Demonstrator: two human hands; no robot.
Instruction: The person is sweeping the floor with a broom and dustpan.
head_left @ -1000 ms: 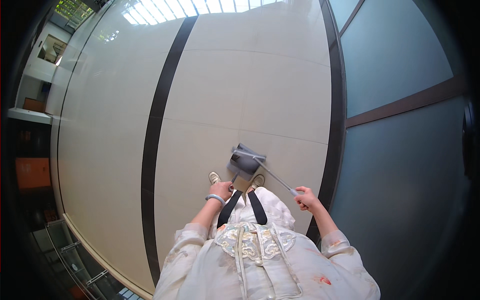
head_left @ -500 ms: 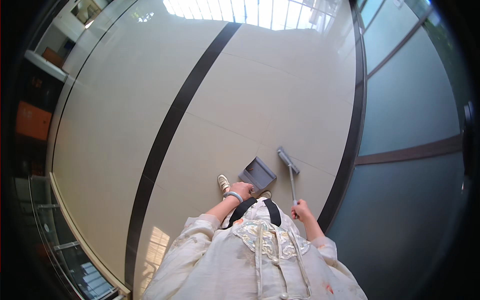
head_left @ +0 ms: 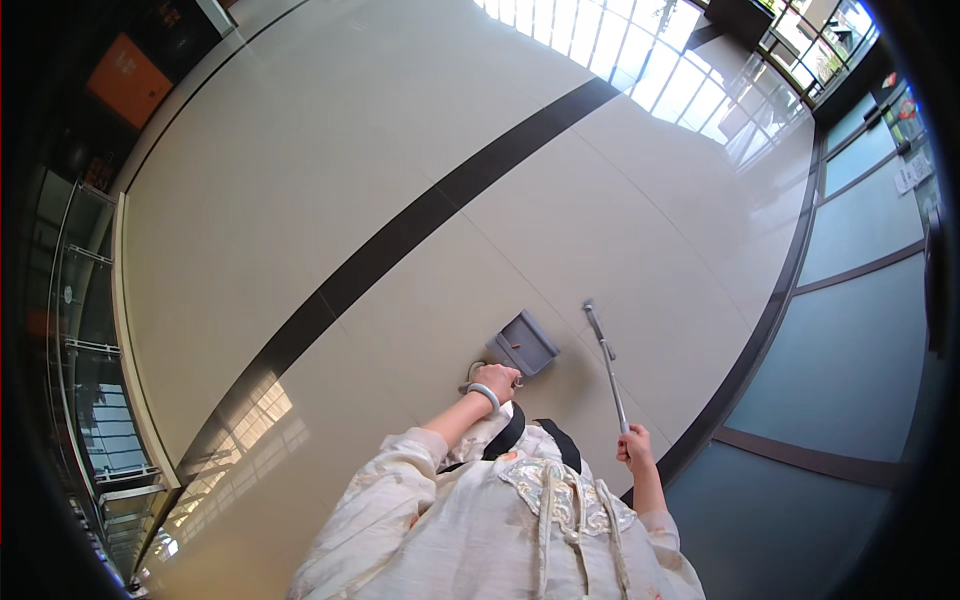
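Note:
A grey long-handled dustpan [head_left: 538, 346] hangs in front of me, with a small orange-brown scrap [head_left: 516, 347] in it. My left hand [head_left: 496, 379], a pale bangle [head_left: 484, 395] at its wrist, is closed at the dustpan's upper end. That hand hides most of the handle from above. To the right, my right hand [head_left: 634, 447] wraps its fingers around the grey stick of a broom [head_left: 612, 378]. The broom's narrow head [head_left: 590, 308] points away from me, seen nearly edge-on, apart from the dustpan.
Glossy pale floor tiles [head_left: 380, 170] spread ahead, crossed by a dark stripe [head_left: 400, 225]. Frosted glass panels [head_left: 800, 350] line the right side. A glass railing [head_left: 90, 330] runs along the left. Bright window reflections lie on the far floor.
My view has turned toward the right. The broom head has rotated to show its narrow side, and the dustpan has tilted. My shoes are no longer visible. Both hands keep their hold.

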